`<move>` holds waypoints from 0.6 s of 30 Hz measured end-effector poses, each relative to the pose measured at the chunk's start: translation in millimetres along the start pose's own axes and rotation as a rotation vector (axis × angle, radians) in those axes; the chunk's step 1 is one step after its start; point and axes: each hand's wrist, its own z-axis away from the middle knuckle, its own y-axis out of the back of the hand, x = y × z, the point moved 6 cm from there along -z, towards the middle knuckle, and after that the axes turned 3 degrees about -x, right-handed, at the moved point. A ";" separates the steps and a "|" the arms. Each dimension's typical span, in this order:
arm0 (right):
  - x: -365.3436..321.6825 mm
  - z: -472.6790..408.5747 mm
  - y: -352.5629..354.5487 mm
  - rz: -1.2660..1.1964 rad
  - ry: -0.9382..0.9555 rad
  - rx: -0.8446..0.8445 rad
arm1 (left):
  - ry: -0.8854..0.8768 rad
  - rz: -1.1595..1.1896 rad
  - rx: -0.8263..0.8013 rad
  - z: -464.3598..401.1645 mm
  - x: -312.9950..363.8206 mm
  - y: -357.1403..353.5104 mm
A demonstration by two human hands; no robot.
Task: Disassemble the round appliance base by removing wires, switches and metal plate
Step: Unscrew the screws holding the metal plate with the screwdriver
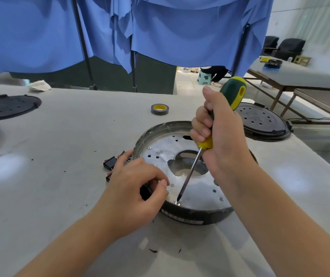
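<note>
Yellow-green screwdriver gripped in my right hand, tip on a screw at the metal plate's near rim; my left hand pinches the base's edge, whose label is unreadable.

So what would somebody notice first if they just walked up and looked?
Probably the green and yellow screwdriver, gripped in the right hand in the middle, its tip down on a screw at the near edge of the shiny metal plate. The left hand rests on the round appliance base. Big blue cloths hang behind the table.
</note>
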 end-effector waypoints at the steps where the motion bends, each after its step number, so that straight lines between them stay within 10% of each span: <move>1: -0.5 0.2 -1.3 -0.006 -0.001 -0.013 | -0.001 -0.004 -0.003 0.2 -0.2 0.1; 18: -5.7 15.6 -28.8 0.117 0.037 -0.287 | 0.005 -0.034 -0.012 0.1 0.1 -0.8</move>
